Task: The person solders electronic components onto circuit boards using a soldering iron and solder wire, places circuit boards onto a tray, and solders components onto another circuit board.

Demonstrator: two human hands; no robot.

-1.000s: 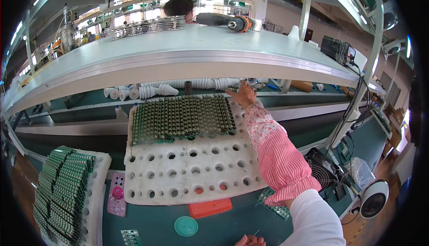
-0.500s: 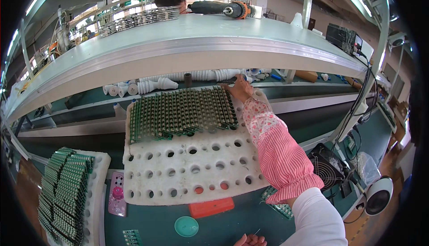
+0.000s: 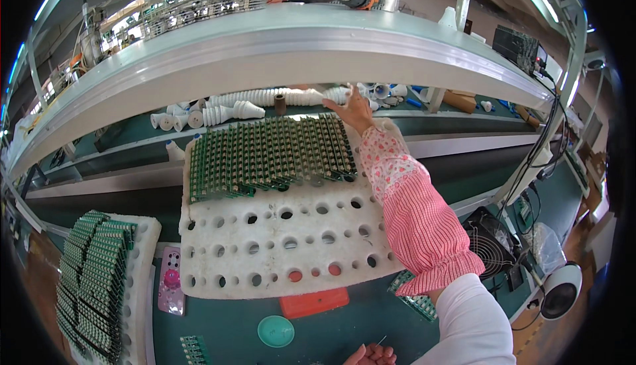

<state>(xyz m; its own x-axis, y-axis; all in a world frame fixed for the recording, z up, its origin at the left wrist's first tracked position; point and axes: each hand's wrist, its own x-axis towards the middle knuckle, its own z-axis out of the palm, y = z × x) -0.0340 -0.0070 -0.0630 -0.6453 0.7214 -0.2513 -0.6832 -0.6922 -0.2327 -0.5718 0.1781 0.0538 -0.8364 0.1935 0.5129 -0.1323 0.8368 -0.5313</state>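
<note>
A white foam board [image 3: 271, 232] with rows of round holes lies in front of me. Its far half carries many narrow green circuit boards [image 3: 271, 153], standing in tight slanting rows. At the far right corner of these rows is my right hand [image 3: 356, 111], fingers spread and nothing seen between them. A pink striped sleeve [image 3: 424, 212] covers that forearm. My left hand [image 3: 372, 355] shows only partly at the lower edge, palm up with curled fingers. A thin metal-looking sliver sticks up by its fingers; what it belongs to is hidden.
On the left, a second foam board [image 3: 142, 259] holds stacked green circuit boards [image 3: 96, 285]. Nearby lie a pink phone-like case [image 3: 171, 282], a teal round lid [image 3: 275, 331] and a red box [image 3: 315, 302]. A raised shelf [image 3: 278, 47] spans the far side; a black fan [image 3: 487, 246] stands right.
My right hand has come up off the far corner of the circuit board rows, and its fingers have spread. The left hand stays low at the edge. The view has shifted slightly.
</note>
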